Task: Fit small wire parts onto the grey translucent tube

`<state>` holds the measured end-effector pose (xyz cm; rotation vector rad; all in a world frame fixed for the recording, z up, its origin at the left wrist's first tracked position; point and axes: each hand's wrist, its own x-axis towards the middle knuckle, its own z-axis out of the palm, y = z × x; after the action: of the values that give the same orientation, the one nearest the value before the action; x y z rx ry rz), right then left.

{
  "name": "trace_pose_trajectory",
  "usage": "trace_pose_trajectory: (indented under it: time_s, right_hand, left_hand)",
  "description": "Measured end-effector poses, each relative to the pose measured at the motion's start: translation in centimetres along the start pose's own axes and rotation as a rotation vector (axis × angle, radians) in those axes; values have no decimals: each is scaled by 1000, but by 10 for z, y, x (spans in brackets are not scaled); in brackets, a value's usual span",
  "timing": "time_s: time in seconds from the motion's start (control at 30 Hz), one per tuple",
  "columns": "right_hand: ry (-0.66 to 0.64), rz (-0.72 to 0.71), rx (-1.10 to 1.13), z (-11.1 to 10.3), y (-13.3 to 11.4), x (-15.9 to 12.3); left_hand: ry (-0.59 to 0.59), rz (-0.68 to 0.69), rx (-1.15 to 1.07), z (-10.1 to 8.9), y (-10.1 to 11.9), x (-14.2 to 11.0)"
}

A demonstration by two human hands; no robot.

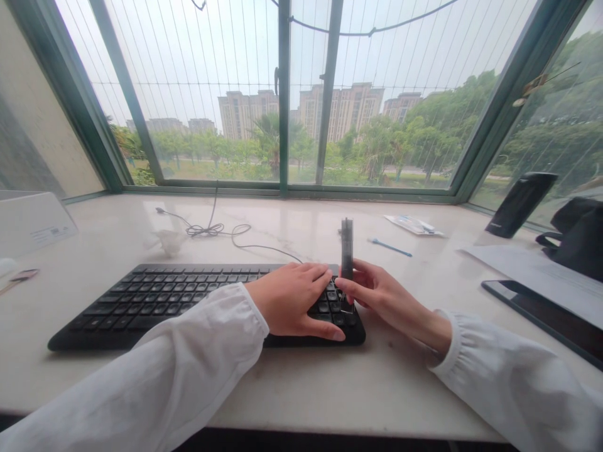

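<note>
Centrally in the frame, a dark translucent tube (347,251) is pinched upright by the right hand (377,292), just beside the left hand (289,300), which is laid open on the black keyboard (141,307).

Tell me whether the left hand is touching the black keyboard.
Touching: the head view shows the left hand lying over the black keyboard, its fingers resting on the keys.
</note>
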<state>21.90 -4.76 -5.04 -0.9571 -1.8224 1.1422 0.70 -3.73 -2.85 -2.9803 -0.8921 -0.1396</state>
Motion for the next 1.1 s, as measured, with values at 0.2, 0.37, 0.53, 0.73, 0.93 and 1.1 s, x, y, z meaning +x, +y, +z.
trace_pose_trajectory:
  time_s: [0.2,0.37,0.53,0.73,0.93,1.1]
  right_hand:
    - [6,-10,-26,-1,-1,0]
    - [11,-17,-34,-1,-1,0]
    - [24,-18,-49,-1,-1,1]
    - [6,-29,-47,-1,0,1]
    - [12,-48,-97,-2,1,0]
    - [0,-100,-194,-2,-1,-2]
  left_hand:
    - [6,-1,-6,2,-1,0]
    - [14,6,-13,3,-2,0]
    - [12,-3,-17,2,-2,0]
    - [4,-8,-23,2,-1,-1]
    - [9,-6,-34,2,-1,0]
    - [23,4,-45,2,-2,0]
